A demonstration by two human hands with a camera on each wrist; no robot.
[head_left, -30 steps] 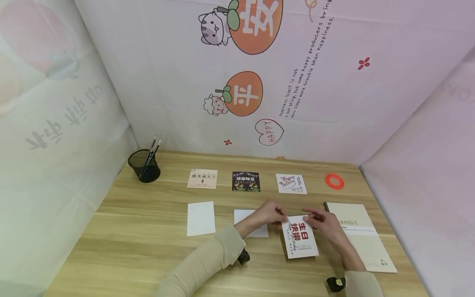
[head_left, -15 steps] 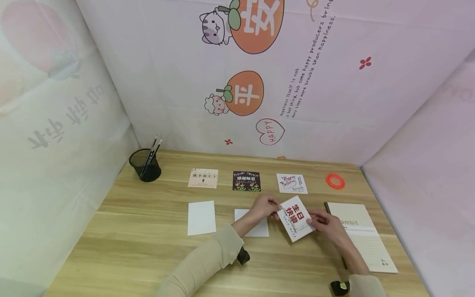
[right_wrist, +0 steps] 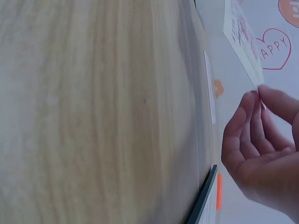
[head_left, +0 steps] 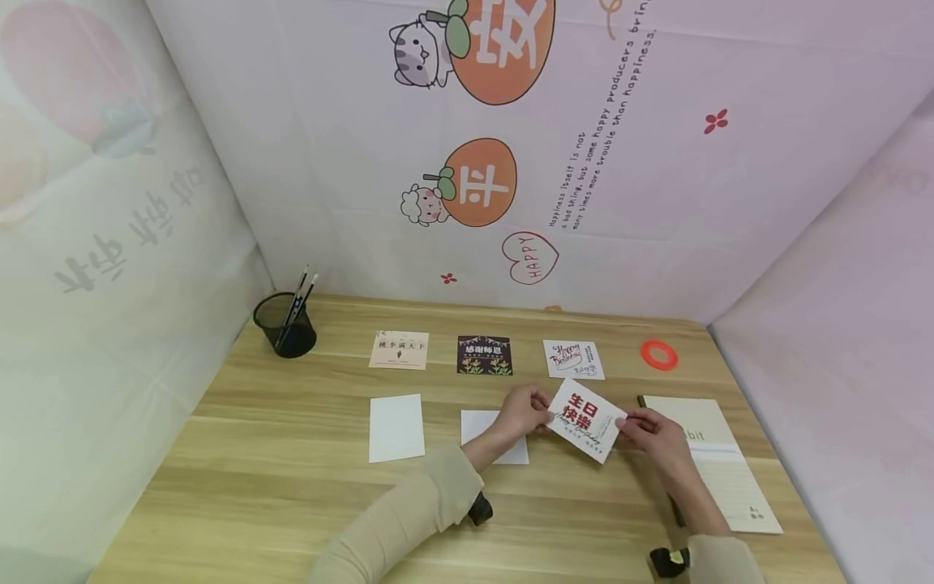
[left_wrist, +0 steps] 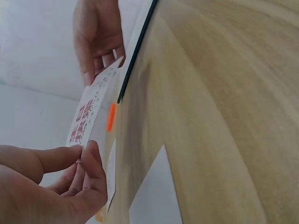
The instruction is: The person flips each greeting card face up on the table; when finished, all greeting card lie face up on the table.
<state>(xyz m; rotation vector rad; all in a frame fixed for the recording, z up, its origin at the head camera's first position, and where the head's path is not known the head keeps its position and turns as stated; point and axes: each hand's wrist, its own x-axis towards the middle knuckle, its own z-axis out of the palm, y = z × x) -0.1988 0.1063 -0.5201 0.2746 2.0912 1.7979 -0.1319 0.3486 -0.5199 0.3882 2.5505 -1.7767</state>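
A white card with red Chinese characters point(head_left: 584, 418) is held up above the table, turned at a slant in the head view. My left hand point(head_left: 521, 412) pinches its left corner between thumb and fingers; the left wrist view shows the thumb point(left_wrist: 60, 158) on the printed face. At the opposite corner my right hand point(head_left: 657, 438) pinches the card, its thumb tip and fingertips meeting at the edge in the right wrist view. Partly covered by the left hand and wrist, a blank white card point(head_left: 514, 450) lies on the table. Another blank card point(head_left: 396, 428) lies to its left.
Along the back lie a cream card point(head_left: 398, 350), a dark card point(head_left: 485, 355), a Happy Birthday card point(head_left: 573, 359) and an orange-red ring point(head_left: 660, 354). A black mesh pen cup point(head_left: 286, 326) stands back left. A notebook point(head_left: 733, 478) lies by the right forearm.
The printed card has been raised and rotated counterclockwise, so its characters now read nearly upright. My right hand has shifted from its top right corner round to the right-hand corner.
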